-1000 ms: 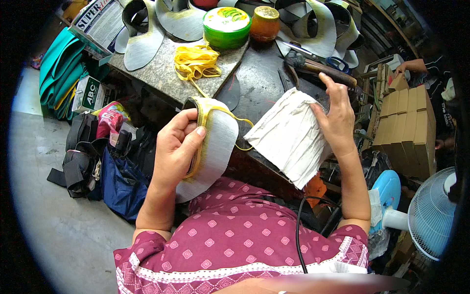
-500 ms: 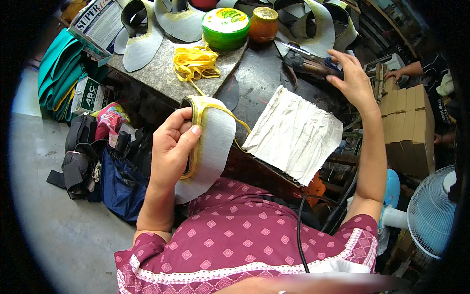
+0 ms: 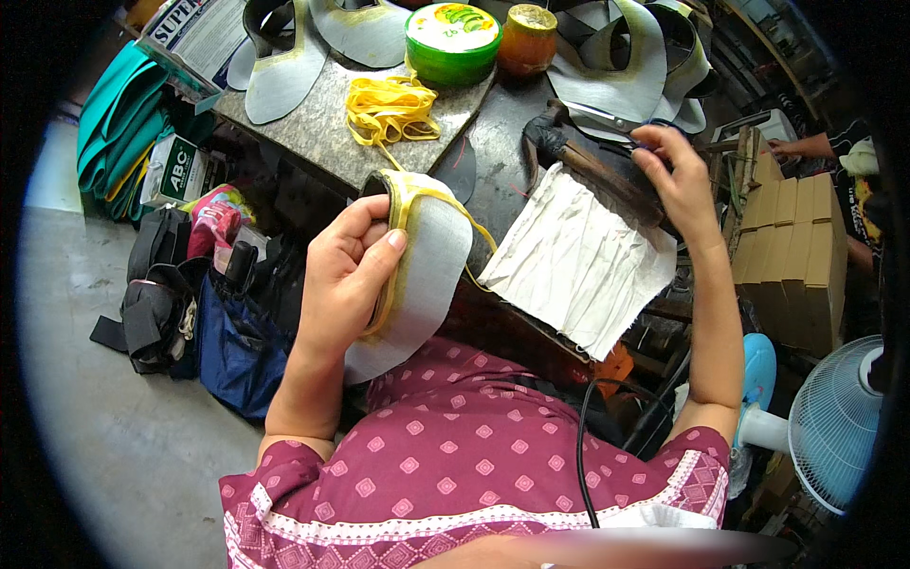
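Observation:
My left hand (image 3: 355,275) grips a shoe upper (image 3: 431,261) with a pale grey lining, thumb on its face and fingers behind the edge. Narrow yellow tape (image 3: 403,190) runs along that edge and trails to a loose yellow bundle (image 3: 391,109) on the stone slab. Over at the right, the curled fingers of my right hand (image 3: 678,175) are at the dark handles of a pair of scissors (image 3: 607,118), which they partly hide. Just below lies a hammer (image 3: 602,175) with a wooden handle, its lower end beside my thumb and over a creased white cloth (image 3: 583,261).
A green tub (image 3: 453,52) and an orange-brown jar (image 3: 527,43) stand behind the tape. More grey uppers (image 3: 616,62) are piled along the back. Bags (image 3: 242,351) lie on the floor at left. At right are cardboard boxes (image 3: 791,247), a fan (image 3: 834,422) and another person's arm (image 3: 806,146).
My right hand's fingers have curled in over the scissors' handles. The scissors have shifted nearer, and the hammer has slid left and nearer, onto the cloth's edge. My left hand keeps its grip.

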A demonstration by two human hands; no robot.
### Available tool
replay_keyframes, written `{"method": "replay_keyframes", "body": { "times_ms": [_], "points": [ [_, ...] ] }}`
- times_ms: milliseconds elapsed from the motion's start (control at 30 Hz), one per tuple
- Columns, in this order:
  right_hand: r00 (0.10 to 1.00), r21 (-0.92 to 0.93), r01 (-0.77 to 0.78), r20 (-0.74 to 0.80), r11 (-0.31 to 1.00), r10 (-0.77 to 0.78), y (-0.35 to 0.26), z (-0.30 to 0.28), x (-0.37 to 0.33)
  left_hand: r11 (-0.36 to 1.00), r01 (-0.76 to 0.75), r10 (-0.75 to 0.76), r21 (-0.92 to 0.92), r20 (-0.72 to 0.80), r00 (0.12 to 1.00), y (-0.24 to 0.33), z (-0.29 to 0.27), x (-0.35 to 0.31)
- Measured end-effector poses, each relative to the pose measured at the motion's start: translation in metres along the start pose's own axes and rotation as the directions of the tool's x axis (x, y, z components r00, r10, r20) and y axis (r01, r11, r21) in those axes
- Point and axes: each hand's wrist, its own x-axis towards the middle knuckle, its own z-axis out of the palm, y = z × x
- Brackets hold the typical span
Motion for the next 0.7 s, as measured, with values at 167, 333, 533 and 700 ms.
{"method": "replay_keyframes", "body": {
  "times_ms": [167,333,533,700],
  "points": [
    [0.991,-0.493,-0.072,0.060,0.867,0.116,0.032,-0.014,0.014,0.996,-0.010,0.008,-0.093,-0.024,1.000,-0.002,-0.001,-0.003],
    [0.972,-0.493,-0.107,0.133,0.863,0.196,0.026,-0.020,0.006,0.994,-0.028,0.025,-0.102,-0.030,0.999,-0.005,-0.005,-0.004],
    [0.961,-0.404,-0.045,0.231,0.913,0.150,0.028,-0.032,-0.013,0.994,-0.075,0.075,-0.076,-0.005,0.997,-0.010,-0.006,-0.003],
    [0.930,-0.357,-0.190,0.233,0.915,0.284,0.035,-0.033,-0.023,0.994,-0.072,0.075,-0.083,0.033,0.997,-0.016,-0.005,0.000]
  ]
}}
